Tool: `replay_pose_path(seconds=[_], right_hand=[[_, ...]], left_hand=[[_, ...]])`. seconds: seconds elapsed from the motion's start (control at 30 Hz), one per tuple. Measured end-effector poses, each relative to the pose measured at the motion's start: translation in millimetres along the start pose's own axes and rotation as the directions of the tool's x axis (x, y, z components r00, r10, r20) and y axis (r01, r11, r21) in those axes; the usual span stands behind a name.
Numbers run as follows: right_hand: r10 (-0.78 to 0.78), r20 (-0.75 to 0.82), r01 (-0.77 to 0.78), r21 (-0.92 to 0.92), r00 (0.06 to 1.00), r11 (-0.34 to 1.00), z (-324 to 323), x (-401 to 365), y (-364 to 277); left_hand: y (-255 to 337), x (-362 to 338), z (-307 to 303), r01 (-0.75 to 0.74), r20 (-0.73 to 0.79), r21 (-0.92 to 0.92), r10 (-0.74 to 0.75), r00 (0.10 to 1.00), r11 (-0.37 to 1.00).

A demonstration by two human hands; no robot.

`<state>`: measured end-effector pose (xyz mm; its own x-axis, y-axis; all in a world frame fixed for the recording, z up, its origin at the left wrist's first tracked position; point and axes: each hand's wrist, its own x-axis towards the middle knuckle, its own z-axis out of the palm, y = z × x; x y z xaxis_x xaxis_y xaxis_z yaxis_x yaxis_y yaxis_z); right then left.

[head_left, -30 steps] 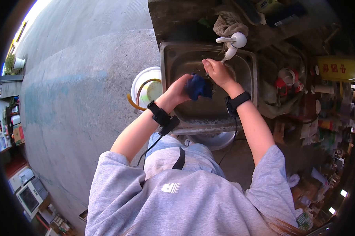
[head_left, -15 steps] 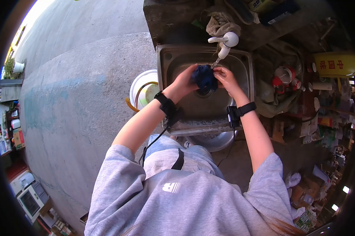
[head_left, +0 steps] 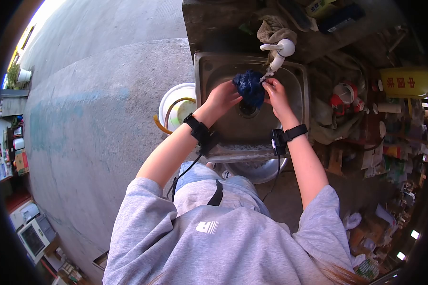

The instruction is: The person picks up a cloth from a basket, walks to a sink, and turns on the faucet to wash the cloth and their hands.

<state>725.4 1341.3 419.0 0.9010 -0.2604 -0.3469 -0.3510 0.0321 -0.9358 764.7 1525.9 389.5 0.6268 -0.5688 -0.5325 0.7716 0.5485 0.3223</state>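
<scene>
A bunched dark blue cloth [head_left: 250, 89], looking wet, is held between my two hands over the metal sink [head_left: 209, 152]. My left hand [head_left: 223, 98] grips its left side, with the fingers partly behind the cloth. At its right edge, my right hand [head_left: 275, 94] pinches the fabric between thumb and fingers. Water runs from the white faucet [head_left: 278, 57] just above the right fingertips. Below the cloth, the drain [head_left: 247, 110] shows in the basin floor.
A white bucket [head_left: 164, 107] with a yellow-brown hose [head_left: 162, 124] stands left of the sink. Underneath the sink's near edge is a metal basin [head_left: 259, 173]. A brownish rag [head_left: 273, 29] hangs behind the faucet. Red-and-white containers [head_left: 343, 95] lie to the right.
The cloth has spread into a larger, looser bunch and sits slightly higher in view. The whole sink has shifted a little rightward in the picture.
</scene>
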Motion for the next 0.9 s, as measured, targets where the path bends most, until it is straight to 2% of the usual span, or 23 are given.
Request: replay_pose_path(seconds=[0.03, 0.13, 0.23, 0.33, 0.43, 0.47, 0.5, 0.57, 0.63, 0.73, 0.8, 0.83, 0.9], right_hand=[[-0.012, 0.001, 0.013, -0.029, 1.0, 1.0, 1.6, -1.0, -1.1], [-0.002, 0.04, 0.006, -0.108, 0.999, 0.994, -1.0, 0.8, 0.9], [0.006, -0.019, -0.007, -0.067, 1.0, 0.998, 0.1, 2.8, 3.2], [-0.091, -0.102, 0.077, -0.13, 0.991, 0.988, -0.1, 7.4, 8.4], [-0.227, -0.218, 0.199, -0.142, 0.949, 0.97, 5.6, 10.9, 17.5], [-0.205, -0.23, 0.172, -0.157, 0.951, 0.973, 5.2, 10.6, 19.3], [-0.184, -0.241, 0.145, -0.172, 0.953, 0.974, 6.3, 6.9, 16.9], [-0.158, -0.247, 0.13, -0.129, 0.956, 0.983, 10.1, 3.1, 14.8], [-0.146, -0.24, 0.148, -0.011, 0.96, 0.989, 17.0, -1.6, 11.4], [-0.055, -0.183, 0.093, 0.208, 0.982, 0.974, 26.2, -14.2, -1.0], [-0.148, -0.164, 0.184, 0.233, 0.975, 0.955, 27.0, -12.5, -6.3], [-0.193, -0.156, 0.228, 0.246, 0.969, 0.942, 27.6, -13.0, -8.9], [-0.124, -0.111, 0.155, 0.34, 0.986, 0.927, 28.3, -20.9, -22.1]], left_hand=[[0.2, -1.6, -3.2, 0.013, -0.03, 0.01, -0.013, 0.999, 1.0], [0.3, -11.9, -2.9, 0.014, -0.268, 0.069, 0.005, 0.964, 0.997], [-1.1, -15.0, -6.7, 0.015, -0.262, 0.092, 0.009, 0.965, 0.996], [-3.7, -21.3, -3.1, 0.012, -0.113, 0.071, -0.003, 0.994, 0.997], [-10.3, -28.5, 10.8, -0.074, 0.05, 0.15, 0.068, 0.996, 0.986], [-12.6, -29.6, 17.6, -0.095, 0.08, 0.173, 0.082, 0.993, 0.98], [-18.1, -28.3, 23.7, -0.252, 0.131, 0.348, 0.22, 0.967, 0.903], [-29.5, -23.2, 35.4, -0.517, 0.293, 0.622, 0.438, 0.85, 0.588], [-34.7, -19.7, 42.4, -0.636, 0.423, 0.676, 0.511, 0.748, 0.372], [-42.5, -10.6, 48.2, -0.639, 0.471, 0.753, 0.549, 0.691, 0.157], [-43.6, -6.9, 52.2, -0.675, 0.52, 0.735, 0.588, 0.62, 0.062], [-41.7, -7.2, 53.9, -0.682, 0.529, 0.73, 0.593, 0.607, 0.046], [-38.1, -7.4, 56.8, -0.694, 0.55, 0.72, 0.598, 0.584, 0.016]])
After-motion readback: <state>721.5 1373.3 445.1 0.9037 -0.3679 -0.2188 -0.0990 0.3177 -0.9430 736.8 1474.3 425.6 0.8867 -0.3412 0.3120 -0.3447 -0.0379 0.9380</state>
